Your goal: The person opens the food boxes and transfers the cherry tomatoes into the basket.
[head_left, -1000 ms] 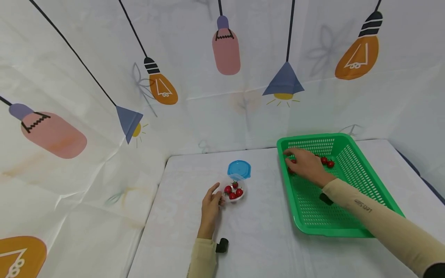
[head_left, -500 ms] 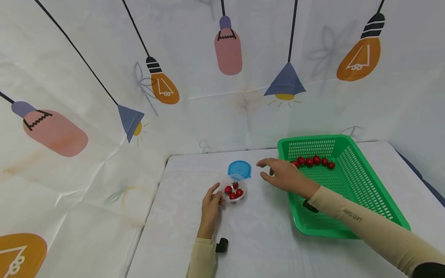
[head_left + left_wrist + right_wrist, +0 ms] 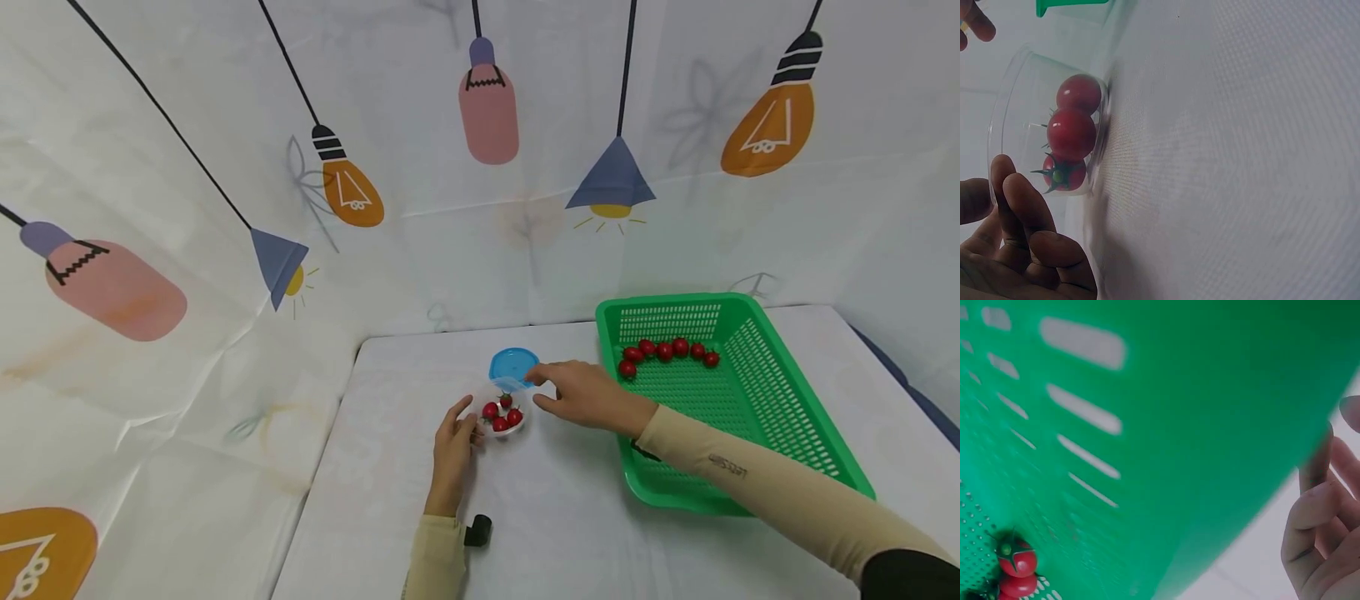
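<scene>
A clear round plastic tub (image 3: 491, 427) with several cherry tomatoes (image 3: 491, 410) in it stands on the white-covered table. My left hand (image 3: 452, 446) pinches its rim between thumb and fingers; in the left wrist view the tomatoes (image 3: 1071, 134) show through the tub's wall (image 3: 1029, 81). A blue lid (image 3: 513, 364) lies flat just behind the tub. Over the tub's right side reaches my right hand (image 3: 588, 394), thumb and forefinger apart with nothing visible between them. Its fingertips are close to the lid and the rim; whether they touch is unclear.
To the right stands a green slotted basket (image 3: 750, 425), with several cherry tomatoes (image 3: 664, 352) lined along its back left corner. The right forearm crosses over the basket's near part. A patterned white sheet (image 3: 450, 250) hangs behind the table.
My right hand has come out of the basket, moving left to the tub and lid. Tomatoes it covered are now visible. The left hand and tub stay put.
</scene>
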`<state>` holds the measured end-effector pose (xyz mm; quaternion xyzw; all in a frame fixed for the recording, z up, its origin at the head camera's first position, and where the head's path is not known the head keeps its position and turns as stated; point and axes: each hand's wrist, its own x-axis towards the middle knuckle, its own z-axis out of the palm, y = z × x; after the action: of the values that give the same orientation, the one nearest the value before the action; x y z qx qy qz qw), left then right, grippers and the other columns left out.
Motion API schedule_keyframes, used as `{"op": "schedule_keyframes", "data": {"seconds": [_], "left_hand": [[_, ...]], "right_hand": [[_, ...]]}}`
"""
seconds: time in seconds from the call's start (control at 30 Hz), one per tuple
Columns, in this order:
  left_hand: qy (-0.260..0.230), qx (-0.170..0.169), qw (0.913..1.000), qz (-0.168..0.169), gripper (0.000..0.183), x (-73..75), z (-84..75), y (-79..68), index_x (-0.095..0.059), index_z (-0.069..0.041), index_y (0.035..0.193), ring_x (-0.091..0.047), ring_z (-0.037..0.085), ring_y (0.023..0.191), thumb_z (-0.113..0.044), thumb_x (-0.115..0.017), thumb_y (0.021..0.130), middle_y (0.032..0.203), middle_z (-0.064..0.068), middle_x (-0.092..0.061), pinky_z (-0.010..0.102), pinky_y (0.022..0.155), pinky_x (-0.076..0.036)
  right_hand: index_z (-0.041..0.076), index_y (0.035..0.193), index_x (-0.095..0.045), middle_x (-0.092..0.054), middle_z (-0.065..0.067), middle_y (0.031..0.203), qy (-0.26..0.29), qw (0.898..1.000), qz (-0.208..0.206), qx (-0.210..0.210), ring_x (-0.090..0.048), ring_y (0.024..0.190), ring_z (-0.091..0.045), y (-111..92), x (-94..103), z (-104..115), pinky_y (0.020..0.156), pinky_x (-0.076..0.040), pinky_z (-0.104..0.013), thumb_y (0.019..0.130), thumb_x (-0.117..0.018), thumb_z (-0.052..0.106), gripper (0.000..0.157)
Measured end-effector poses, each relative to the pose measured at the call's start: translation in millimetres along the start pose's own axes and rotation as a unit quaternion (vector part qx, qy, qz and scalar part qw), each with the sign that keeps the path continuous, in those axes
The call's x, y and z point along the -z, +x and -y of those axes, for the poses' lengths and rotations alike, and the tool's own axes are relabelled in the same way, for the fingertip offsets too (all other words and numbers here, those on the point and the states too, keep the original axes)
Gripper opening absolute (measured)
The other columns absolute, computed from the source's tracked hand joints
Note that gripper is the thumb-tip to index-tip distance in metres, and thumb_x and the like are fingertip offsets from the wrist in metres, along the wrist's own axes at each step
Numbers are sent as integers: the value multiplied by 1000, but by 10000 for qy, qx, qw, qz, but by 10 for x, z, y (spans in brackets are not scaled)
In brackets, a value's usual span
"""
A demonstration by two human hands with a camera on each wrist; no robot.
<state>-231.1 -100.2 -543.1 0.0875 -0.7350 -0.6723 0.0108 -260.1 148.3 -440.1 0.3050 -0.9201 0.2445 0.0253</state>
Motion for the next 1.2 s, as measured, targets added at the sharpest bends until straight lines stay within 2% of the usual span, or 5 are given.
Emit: {"op": "schedule_keyframes", "data": {"seconds": [0.37, 0.6, 0.83, 1.0, 1.2], "left_hand": [[47, -45, 10000, 17, 40, -2, -51, -18, -55, -10, 145, -62, 28, 78, -18, -53, 106, 93, 20, -66, 31, 73, -51], [25, 2, 10000, 21, 40, 2, 4, 5, -56, -14, 144, -62, 23, 78, -20, -54, 105, 91, 13, -66, 32, 72, -48], [-17, 46, 9999, 110, 42, 14, 6, 19, -53, -10, 147, -63, 37, 86, -19, -53, 106, 97, 25, -66, 36, 76, -50], [-4, -34, 9997, 251, 41, 23, -153, -53, -51, -5, 147, -60, 50, 93, -12, -50, 106, 101, 34, -63, 44, 80, -53], [-27, -90, 9995, 298, 39, 32, -335, -185, -55, -6, 144, -60, 50, 93, -12, -52, 105, 102, 36, -62, 41, 78, -53]], "right_hand": [[12, 123, -68, -74, -2, 111, 68, 10000, 0, -29, -64, 71, -8, 125, 110, 90, 61, -53, -24, 93, -74, 28, 34], [14, 127, -67, -74, -5, 114, 195, 9975, 478, -478, -69, 85, -16, 260, 78, 116, 67, -57, -33, 94, -73, 32, 38], [14, 127, -67, -74, -6, 114, 412, 9894, 1096, -853, -67, 105, -27, 359, -45, 135, 81, -57, -43, 94, -72, 33, 39], [16, 123, -70, -73, -6, 115, 491, 9814, 1493, -1099, -66, 108, -25, 430, -198, 141, 84, -56, -45, 94, -71, 27, 31], [14, 116, -73, -72, -3, 107, 335, 9775, 1727, -1167, -65, 95, -21, 497, -363, 195, 77, -56, -42, 92, -74, 25, 26]]}}
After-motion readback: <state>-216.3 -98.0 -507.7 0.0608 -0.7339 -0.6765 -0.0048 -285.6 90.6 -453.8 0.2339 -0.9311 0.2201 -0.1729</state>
